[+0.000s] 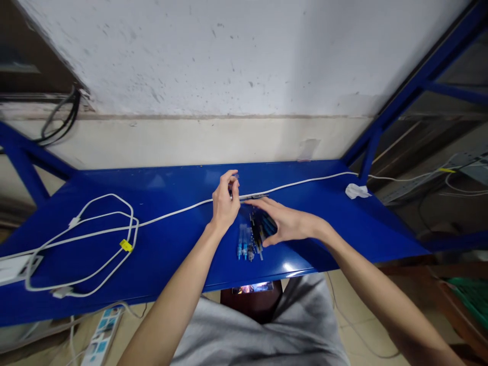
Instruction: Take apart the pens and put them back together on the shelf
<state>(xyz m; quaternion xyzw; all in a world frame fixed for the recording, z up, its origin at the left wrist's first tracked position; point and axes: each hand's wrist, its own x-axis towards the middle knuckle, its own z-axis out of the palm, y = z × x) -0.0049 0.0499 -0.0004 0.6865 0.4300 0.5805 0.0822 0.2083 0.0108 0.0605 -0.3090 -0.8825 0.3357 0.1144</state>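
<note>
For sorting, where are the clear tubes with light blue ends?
In the head view, the clear tubes lie on the blue table, left of dark rods and the right thumb.

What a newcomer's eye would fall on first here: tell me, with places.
Probably the bright blue tabletop, spanning the view below the wall. At its middle, the right hand arches over slim, pen-like pieces, with the left hand just beyond them. On the left lies a looped white cable with a yellow tag.
</note>
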